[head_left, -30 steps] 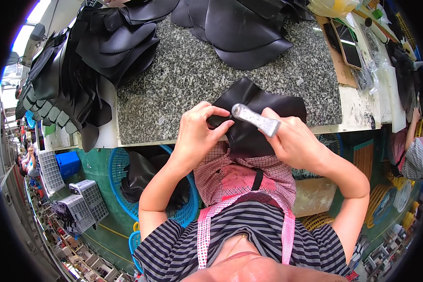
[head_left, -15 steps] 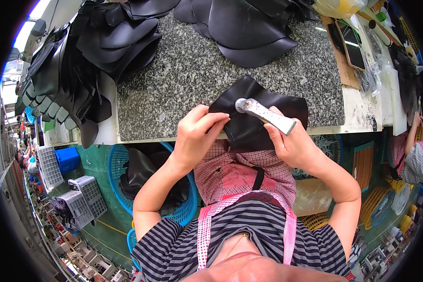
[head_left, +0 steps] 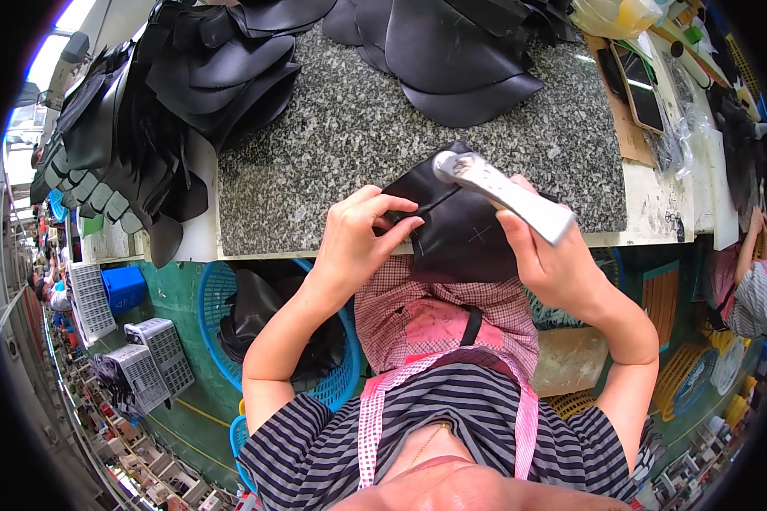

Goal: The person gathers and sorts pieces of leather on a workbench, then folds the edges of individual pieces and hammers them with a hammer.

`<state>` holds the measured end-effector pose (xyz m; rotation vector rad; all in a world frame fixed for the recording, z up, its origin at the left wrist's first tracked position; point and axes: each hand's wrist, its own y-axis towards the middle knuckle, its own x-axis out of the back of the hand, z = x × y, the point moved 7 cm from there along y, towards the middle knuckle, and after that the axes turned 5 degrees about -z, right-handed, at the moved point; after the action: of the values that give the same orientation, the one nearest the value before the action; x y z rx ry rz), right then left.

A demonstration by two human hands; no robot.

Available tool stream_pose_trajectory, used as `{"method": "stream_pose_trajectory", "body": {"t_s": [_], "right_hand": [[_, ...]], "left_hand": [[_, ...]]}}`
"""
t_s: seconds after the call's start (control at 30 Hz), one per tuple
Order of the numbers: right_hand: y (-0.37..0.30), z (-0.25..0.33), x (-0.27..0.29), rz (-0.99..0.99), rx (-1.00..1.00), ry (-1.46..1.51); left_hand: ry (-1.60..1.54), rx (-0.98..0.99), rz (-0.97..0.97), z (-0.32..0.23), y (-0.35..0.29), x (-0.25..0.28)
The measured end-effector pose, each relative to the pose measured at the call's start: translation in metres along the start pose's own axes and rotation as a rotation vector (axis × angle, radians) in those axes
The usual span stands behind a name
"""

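Note:
A black leather piece [head_left: 456, 243] lies at the near edge of the stone slab, its lower part hanging over my lap. Its upper left part is folded along a seam, and a pale cross mark shows on its face. My left hand [head_left: 354, 238] pinches the fold between thumb and index finger. In my right hand [head_left: 558, 268] is a hammer [head_left: 516, 200] with a pale, worn metal head, held above the leather with its round face toward the fold. The hammer's handle is hidden in my grip.
Stacks of black leather pieces [head_left: 460, 60] lie along the slab's [head_left: 341, 128] far side and at the left [head_left: 102, 136]. A phone [head_left: 639, 85] rests at the right. Below the bench, a blue basket [head_left: 211, 319] holds black material. Another person's arm [head_left: 750, 238] shows at far right.
The hammer and my right hand have moved a little right and appear lifted. The leather's upper left part now shows a fold, and the cross mark has come into sight.

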<state>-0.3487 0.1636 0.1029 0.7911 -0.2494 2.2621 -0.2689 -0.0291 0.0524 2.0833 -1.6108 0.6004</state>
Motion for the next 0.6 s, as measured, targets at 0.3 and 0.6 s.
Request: {"method": "stream_pose_trajectory", "body": {"t_s": [0.3, 0.6], "right_hand": [[-0.001, 0.013, 0.002, 0.008, 0.075, -0.062], [-0.004, -0.008, -0.022, 0.233, -0.094, -0.096]], "left_hand": [[0.035, -0.068, 0.031, -0.004, 0.007, 0.004], [0.204, -0.245, -0.030, 0.002, 0.015, 0.010]]}}
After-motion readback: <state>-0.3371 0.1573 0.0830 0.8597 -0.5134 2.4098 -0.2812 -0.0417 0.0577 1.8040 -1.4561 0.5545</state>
